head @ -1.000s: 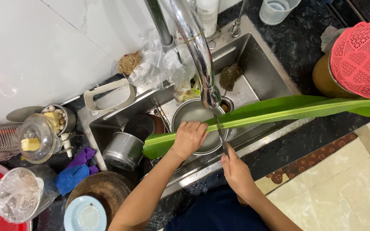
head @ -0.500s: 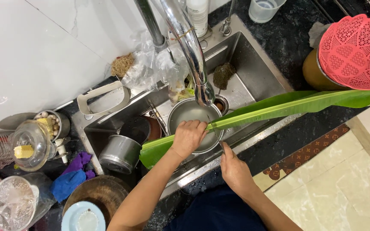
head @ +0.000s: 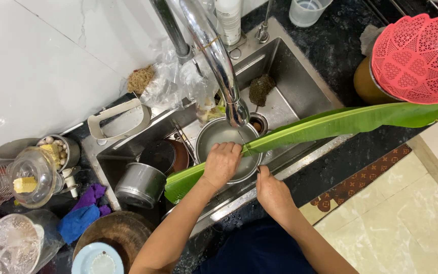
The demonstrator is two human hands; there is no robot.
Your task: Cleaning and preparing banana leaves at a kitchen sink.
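Note:
A long green banana leaf (head: 340,124) lies across the steel sink (head: 300,86), its tip reaching the right counter. My left hand (head: 221,163) presses flat on the leaf near its left part, above a metal bowl (head: 219,137) of water. My right hand (head: 272,190) holds the leaf's near edge at the sink rim, fingers curled on it. The curved steel tap (head: 219,61) ends just above the bowl, and a thin stream of water falls from it.
A steel pot (head: 140,185) and dark pan (head: 160,155) sit in the sink's left part. A red plastic colander (head: 416,53) rests on a brown pot at right. Jars, a blue cloth (head: 77,223) and a wooden bowl (head: 112,236) crowd the left counter.
The view shifted slightly; my left hand slid a little along the leaf and my right hand stayed at its near edge.

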